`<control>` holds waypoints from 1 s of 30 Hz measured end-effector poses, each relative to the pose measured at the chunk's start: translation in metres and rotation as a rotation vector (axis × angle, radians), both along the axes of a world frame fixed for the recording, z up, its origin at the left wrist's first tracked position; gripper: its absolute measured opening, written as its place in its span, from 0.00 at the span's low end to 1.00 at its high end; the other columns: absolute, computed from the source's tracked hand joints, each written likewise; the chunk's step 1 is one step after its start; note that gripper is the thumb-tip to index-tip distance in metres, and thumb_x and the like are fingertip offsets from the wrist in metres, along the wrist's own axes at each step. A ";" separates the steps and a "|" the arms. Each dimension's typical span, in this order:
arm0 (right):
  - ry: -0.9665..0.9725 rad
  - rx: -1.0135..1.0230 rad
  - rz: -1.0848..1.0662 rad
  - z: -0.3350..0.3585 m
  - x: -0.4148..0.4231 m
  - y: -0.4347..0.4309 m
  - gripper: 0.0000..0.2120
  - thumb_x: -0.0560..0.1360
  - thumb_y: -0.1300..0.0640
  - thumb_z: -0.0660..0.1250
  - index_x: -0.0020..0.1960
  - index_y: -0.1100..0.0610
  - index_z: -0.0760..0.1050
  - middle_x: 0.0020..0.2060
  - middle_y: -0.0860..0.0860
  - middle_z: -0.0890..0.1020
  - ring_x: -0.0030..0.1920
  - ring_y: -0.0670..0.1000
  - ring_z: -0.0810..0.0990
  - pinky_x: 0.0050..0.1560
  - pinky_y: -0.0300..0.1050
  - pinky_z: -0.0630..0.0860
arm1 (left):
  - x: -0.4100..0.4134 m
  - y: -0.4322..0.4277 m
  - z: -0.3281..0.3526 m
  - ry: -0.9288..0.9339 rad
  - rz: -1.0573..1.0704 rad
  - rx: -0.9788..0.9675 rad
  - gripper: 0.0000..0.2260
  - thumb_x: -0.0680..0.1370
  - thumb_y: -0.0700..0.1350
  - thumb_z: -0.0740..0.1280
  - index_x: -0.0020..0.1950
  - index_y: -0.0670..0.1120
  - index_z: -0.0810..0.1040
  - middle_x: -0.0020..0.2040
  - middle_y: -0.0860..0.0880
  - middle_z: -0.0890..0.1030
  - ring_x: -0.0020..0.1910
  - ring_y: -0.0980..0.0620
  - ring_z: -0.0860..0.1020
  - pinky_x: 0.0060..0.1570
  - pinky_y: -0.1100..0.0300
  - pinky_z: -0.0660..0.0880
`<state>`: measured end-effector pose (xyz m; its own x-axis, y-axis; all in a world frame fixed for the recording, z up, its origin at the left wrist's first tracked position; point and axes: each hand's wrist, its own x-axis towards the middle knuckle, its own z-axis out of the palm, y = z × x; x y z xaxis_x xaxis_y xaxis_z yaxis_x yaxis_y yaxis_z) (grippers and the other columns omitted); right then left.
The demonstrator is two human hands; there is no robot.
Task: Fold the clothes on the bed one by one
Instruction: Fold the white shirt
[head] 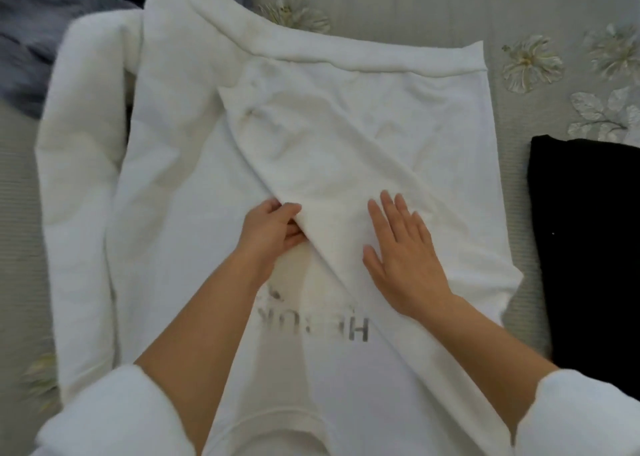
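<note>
A white sweatshirt (180, 185) with grey lettering lies spread on the bed, collar toward me and hem at the far side. Its right sleeve (322, 165) is folded diagonally across the body. My left hand (270, 237) pinches the lower edge of that folded sleeve, fingers curled round the cloth. My right hand (401, 258) lies flat on the sleeve with fingers straight, pressing it down. The left sleeve (79, 185) lies stretched out along the garment's left side.
A folded black garment (588, 248) lies on the bed at the right. A crumpled blue-grey garment (31, 40) sits at the far left. The grey bedspread (398, 2) has embroidered cream flowers.
</note>
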<state>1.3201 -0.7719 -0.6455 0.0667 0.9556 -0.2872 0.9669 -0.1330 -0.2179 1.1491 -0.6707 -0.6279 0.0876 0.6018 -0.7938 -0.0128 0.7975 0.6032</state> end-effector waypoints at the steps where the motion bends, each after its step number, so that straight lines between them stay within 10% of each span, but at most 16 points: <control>1: -0.001 -0.023 0.038 -0.001 -0.010 0.009 0.33 0.76 0.44 0.39 0.79 0.55 0.46 0.78 0.52 0.46 0.78 0.52 0.42 0.74 0.47 0.38 | -0.009 0.012 0.000 0.047 0.045 0.057 0.12 0.78 0.39 0.65 0.61 0.42 0.74 0.51 0.43 0.82 0.46 0.49 0.82 0.46 0.60 0.80; 7: -0.005 -0.127 0.111 0.001 -0.076 0.054 0.30 0.79 0.47 0.38 0.78 0.57 0.40 0.78 0.52 0.41 0.77 0.51 0.37 0.74 0.49 0.35 | -0.099 0.037 0.009 0.617 -0.030 0.505 0.15 0.76 0.39 0.64 0.62 0.48 0.74 0.57 0.50 0.78 0.51 0.54 0.76 0.47 0.65 0.72; 11: 0.072 -0.019 0.222 -0.002 -0.135 0.072 0.33 0.76 0.46 0.43 0.78 0.59 0.51 0.77 0.55 0.54 0.77 0.55 0.50 0.76 0.54 0.49 | -0.182 0.045 0.015 1.053 0.154 0.763 0.22 0.72 0.42 0.68 0.66 0.43 0.70 0.66 0.44 0.69 0.67 0.45 0.65 0.68 0.49 0.59; 16: 0.128 -0.075 0.369 -0.010 -0.192 0.086 0.32 0.81 0.47 0.49 0.74 0.43 0.30 0.78 0.49 0.40 0.77 0.51 0.37 0.76 0.49 0.37 | -0.249 0.064 -0.001 0.672 0.087 0.336 0.22 0.75 0.52 0.70 0.66 0.45 0.72 0.58 0.48 0.77 0.55 0.51 0.76 0.55 0.54 0.73; 20: 0.020 -0.114 0.349 -0.018 -0.205 0.088 0.29 0.77 0.41 0.40 0.77 0.40 0.41 0.78 0.48 0.42 0.77 0.52 0.39 0.74 0.49 0.37 | -0.267 0.067 0.017 0.792 0.199 0.637 0.14 0.80 0.52 0.62 0.35 0.51 0.68 0.32 0.54 0.70 0.30 0.59 0.67 0.31 0.63 0.65; 25: -0.052 -0.167 0.310 -0.002 -0.213 0.100 0.25 0.79 0.42 0.51 0.75 0.40 0.52 0.76 0.50 0.53 0.74 0.54 0.53 0.70 0.52 0.52 | -0.324 0.052 0.032 0.837 0.757 0.657 0.12 0.80 0.50 0.57 0.36 0.53 0.64 0.35 0.56 0.69 0.32 0.62 0.68 0.37 0.63 0.67; 30: 0.114 0.010 0.192 0.017 -0.253 0.120 0.18 0.78 0.52 0.59 0.66 0.53 0.69 0.61 0.52 0.70 0.61 0.53 0.67 0.59 0.47 0.60 | -0.351 0.021 0.028 0.693 0.794 0.421 0.11 0.79 0.53 0.60 0.39 0.51 0.72 0.37 0.55 0.74 0.35 0.58 0.72 0.38 0.59 0.70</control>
<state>1.0669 -0.6517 -0.6286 -0.1492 0.9505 -0.2724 0.9432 0.0541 -0.3277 0.7979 -0.6493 -0.6003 -0.8172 0.5221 -0.2441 0.0164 0.4445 0.8956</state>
